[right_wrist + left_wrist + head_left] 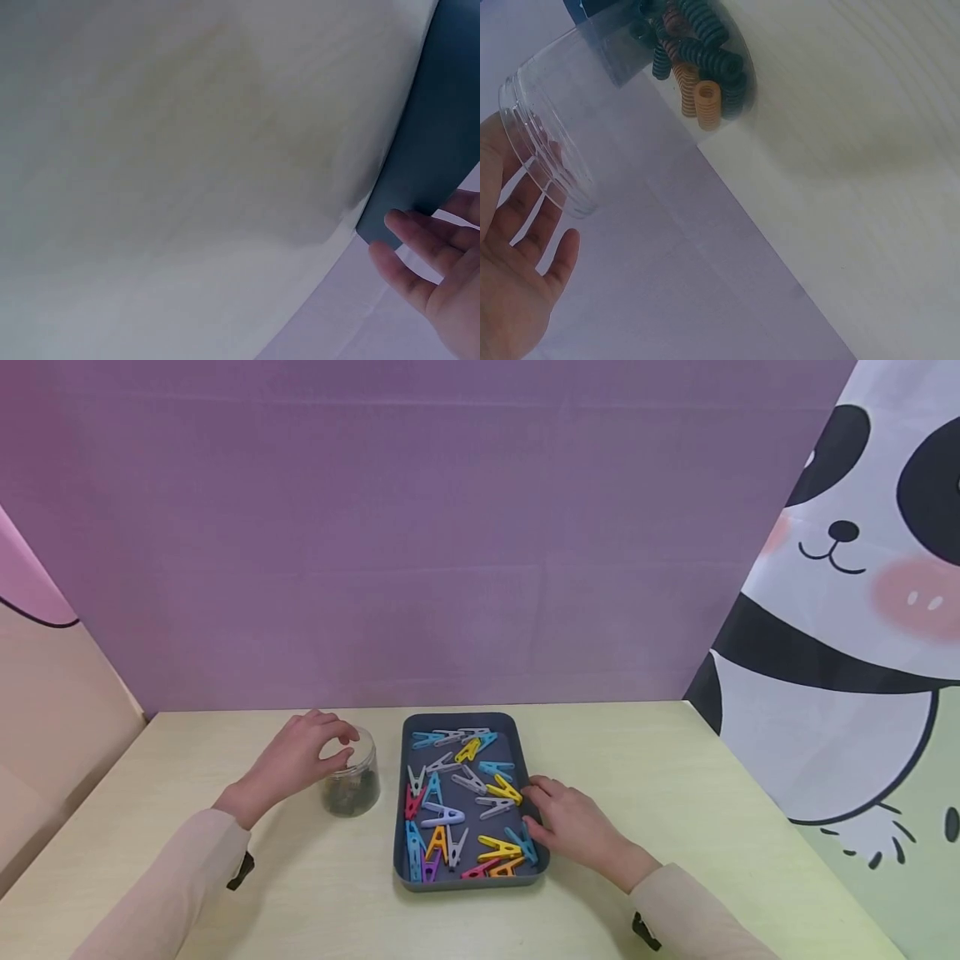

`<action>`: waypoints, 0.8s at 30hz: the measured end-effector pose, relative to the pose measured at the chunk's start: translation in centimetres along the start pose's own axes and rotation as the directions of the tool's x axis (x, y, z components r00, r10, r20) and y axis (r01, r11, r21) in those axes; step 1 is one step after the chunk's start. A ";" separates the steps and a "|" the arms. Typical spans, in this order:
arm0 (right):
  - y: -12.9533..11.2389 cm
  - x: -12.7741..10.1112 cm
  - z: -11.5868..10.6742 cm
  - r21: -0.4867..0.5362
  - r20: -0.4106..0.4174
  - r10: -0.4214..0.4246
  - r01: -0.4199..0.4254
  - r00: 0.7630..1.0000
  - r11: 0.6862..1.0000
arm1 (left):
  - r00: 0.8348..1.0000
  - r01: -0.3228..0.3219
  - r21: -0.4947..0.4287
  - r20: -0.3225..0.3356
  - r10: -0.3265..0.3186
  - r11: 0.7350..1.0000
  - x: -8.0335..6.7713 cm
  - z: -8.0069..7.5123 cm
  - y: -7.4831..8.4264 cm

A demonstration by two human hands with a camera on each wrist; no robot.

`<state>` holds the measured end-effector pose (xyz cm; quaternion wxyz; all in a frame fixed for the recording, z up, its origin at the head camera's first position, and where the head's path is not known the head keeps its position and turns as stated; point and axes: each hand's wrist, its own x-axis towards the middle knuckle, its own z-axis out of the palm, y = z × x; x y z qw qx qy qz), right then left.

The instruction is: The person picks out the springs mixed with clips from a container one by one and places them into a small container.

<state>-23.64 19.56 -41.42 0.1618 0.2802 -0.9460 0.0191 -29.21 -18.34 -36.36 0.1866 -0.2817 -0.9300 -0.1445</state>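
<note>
A clear round jar [351, 792] stands upright on the table, left of a dark grey tray [471, 885]. Coil springs [707, 105], green and orange, lie at its bottom in the left wrist view. My left hand [300, 756] is at the jar's mouth, thumb and fingers apart in a loose curve; whether they touch the rim I cannot tell. Several colourful clothespins [498, 848] lie scattered in the tray. Along the tray's right edge is my right hand [577, 827], its fingers relaxed. In the right wrist view, the fingertips [397, 221] are against or very near the tray's outer wall.
Both things stand on a pale wooden table [637, 760]. Behind it rises a purple backdrop [420, 543], and a panda-print cloth [840, 610] hangs at the right.
</note>
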 end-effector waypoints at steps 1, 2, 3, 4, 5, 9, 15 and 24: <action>0.0 0.1 0.0 -0.006 0.001 -0.004 0.004 1.000 1.000 | 1.000 -0.001 0.003 -0.006 0.001 1.000 -0.1 0.0 0.0; 0.0 0.1 0.0 -0.011 0.002 -0.006 0.006 1.000 1.000 | 1.000 -0.002 0.004 -0.012 0.002 1.000 -0.1 -0.1 0.0; 0.0 0.2 0.0 -0.015 0.006 -0.005 0.005 1.000 1.000 | 1.000 -0.001 0.005 -0.016 0.001 1.000 -0.2 -0.1 -0.1; 0.1 0.2 0.0 -0.016 0.010 -0.003 0.003 1.000 1.000 | 1.000 -0.001 0.006 -0.021 0.001 1.000 -0.3 -0.1 -0.1; 0.1 0.2 0.0 -0.017 0.017 0.001 -0.001 1.000 1.000 | 1.000 -0.001 0.006 -0.024 0.001 1.000 -0.3 -0.1 -0.2; 0.1 0.4 -0.2 -0.007 0.054 0.026 -0.026 0.998 1.000 | 0.999 -0.011 0.006 -0.042 0.011 1.000 -0.5 -0.3 -0.1; 0.1 0.7 -0.6 0.003 0.093 0.057 -0.058 0.994 0.998 | 0.997 -0.017 0.009 -0.070 0.017 1.000 -0.9 -0.5 0.1; 1.0 0.8 -1.9 0.035 0.030 0.115 -0.116 0.993 0.993 | 0.982 -0.062 0.029 -0.177 0.067 0.998 -1.7 -1.7 -0.1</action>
